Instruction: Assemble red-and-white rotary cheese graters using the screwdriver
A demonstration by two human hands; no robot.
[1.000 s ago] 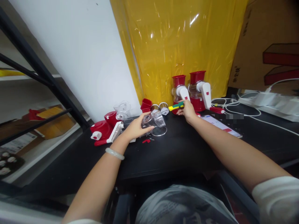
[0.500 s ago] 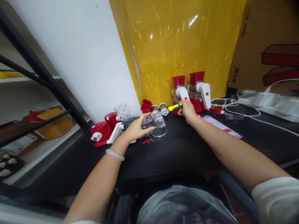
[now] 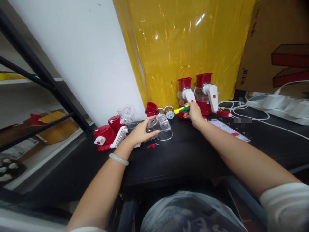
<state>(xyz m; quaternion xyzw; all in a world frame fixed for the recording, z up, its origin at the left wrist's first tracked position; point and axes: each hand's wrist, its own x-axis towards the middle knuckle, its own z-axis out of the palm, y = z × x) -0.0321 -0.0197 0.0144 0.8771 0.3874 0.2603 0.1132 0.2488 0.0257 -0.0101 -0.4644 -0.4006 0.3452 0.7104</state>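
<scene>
Two hands work over the black bench [image 3: 183, 154]. My left hand [image 3: 140, 132] is curled around a clear plastic housing [image 3: 159, 125] lying at the bench's middle. My right hand [image 3: 195, 112] is closed on a yellow-and-green-handled screwdriver [image 3: 181, 110], just in front of two red-and-white hand-crank machines [image 3: 200, 93] at the bench's back edge.

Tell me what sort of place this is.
Probably a small assembly or packing bench for hand-crank kitchen gadgets. Two finished red and clear units stand at the back of a black table, loose red parts lie to the left, and a printed cardboard carton stands behind.
</scene>
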